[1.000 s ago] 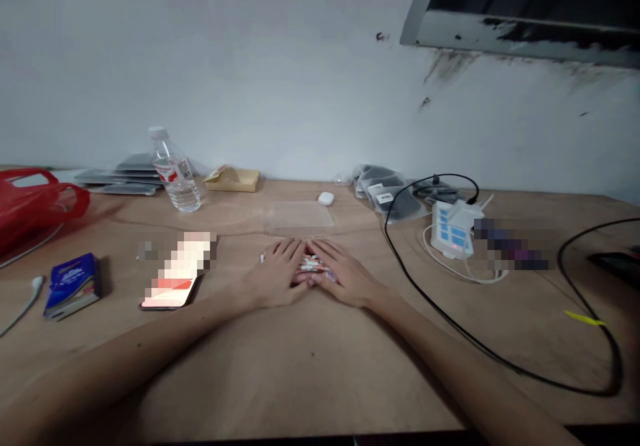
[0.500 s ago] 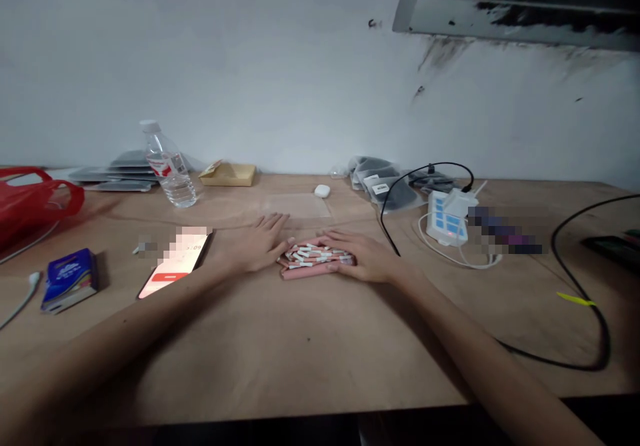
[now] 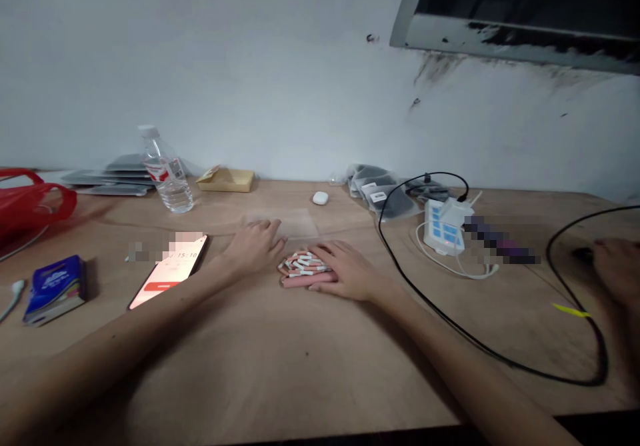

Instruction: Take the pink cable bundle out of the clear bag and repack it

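A heap of small white-and-pink pieces (image 3: 304, 263) lies at the middle of the brown table, with a pink roll (image 3: 307, 279) along its near side. My right hand (image 3: 344, 271) rests over the heap's right side, fingers spread and pointing left, touching the pieces and the roll's right end. My left hand (image 3: 256, 246) is at the upper left of the heap, palm down with fingers apart, on the near left edge of a clear plastic sheet (image 3: 297, 223). Its thumb is near the pieces. Neither hand grips anything.
A lit phone (image 3: 173, 269), blue tissue pack (image 3: 56, 289), water bottle (image 3: 170, 179) and red bag (image 3: 35, 203) are left. A yellow box (image 3: 227, 180) and white case (image 3: 321, 198) lie behind. Right are a power strip (image 3: 444, 227), black cable (image 3: 475, 343) and another person's hand (image 3: 617, 269).
My right hand has moved left over more of the heap. My left hand has lifted back slightly from the pieces, its fingers more bent. Another person's hand has appeared at the right edge.
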Demonstrator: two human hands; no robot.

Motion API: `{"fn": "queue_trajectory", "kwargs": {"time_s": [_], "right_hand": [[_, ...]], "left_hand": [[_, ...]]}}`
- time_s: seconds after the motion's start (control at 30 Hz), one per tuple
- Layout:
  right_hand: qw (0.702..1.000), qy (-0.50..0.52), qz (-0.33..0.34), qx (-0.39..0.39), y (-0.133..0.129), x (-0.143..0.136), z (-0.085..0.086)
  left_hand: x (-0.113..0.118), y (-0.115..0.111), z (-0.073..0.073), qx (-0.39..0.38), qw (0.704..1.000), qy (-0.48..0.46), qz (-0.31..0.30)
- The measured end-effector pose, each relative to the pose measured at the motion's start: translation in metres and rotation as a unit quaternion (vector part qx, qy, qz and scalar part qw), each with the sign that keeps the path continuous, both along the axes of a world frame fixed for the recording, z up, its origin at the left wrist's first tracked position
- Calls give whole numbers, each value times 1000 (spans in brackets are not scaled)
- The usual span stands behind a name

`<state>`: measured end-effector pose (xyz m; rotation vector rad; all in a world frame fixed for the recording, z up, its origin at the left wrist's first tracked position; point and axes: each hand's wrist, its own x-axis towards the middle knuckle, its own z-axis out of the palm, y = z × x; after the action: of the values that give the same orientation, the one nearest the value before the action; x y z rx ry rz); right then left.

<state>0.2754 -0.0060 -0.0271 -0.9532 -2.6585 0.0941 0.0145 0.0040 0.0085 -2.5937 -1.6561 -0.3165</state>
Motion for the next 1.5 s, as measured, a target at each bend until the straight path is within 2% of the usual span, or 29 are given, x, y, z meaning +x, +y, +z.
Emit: {"fn": "queue_trajectory", "kwargs": {"time_s": [0.07,0.13,0.23,0.33,0.47,0.53,0.73,0.8,0.93,1.03,1.27,1.5], "right_hand": [[1000,-8,-6,-3,1,6,2],[1000,-15,-8,-8,2,12,3],[1000,-20,-11,-13,3,16,4],[1000,-22,-8,-9,5,16,6],[999,-37,-9,16,9,19,5],[999,-36,-11,25,13,25,4],[998,27,-14,57,26,46,-1],[996,58,-28,54,29,49,-2],[994,79,-64,32,31,46,-2],[996,67,-65,12,32,44,-2],[997,36,-71,4,29,46,2],[998,1,-64,-6,31,49,0]], "left_hand": [[-1,0,4,24,999,14,47],[-2,1,3,37,998,4,50],[-5,5,-9,42,999,0,34],[-8,11,-24,-1,998,14,57],[-12,16,-32,-6,999,19,43],[-14,17,-31,-1,999,16,33],[-19,15,-28,-10,997,26,72],[-19,12,-28,-13,999,25,45],[-17,8,-27,-42,998,28,-46],[-15,8,-27,-51,995,32,-76],[-11,6,-21,-17,996,-13,-86],[-8,2,-11,-41,997,-22,-59]]}}
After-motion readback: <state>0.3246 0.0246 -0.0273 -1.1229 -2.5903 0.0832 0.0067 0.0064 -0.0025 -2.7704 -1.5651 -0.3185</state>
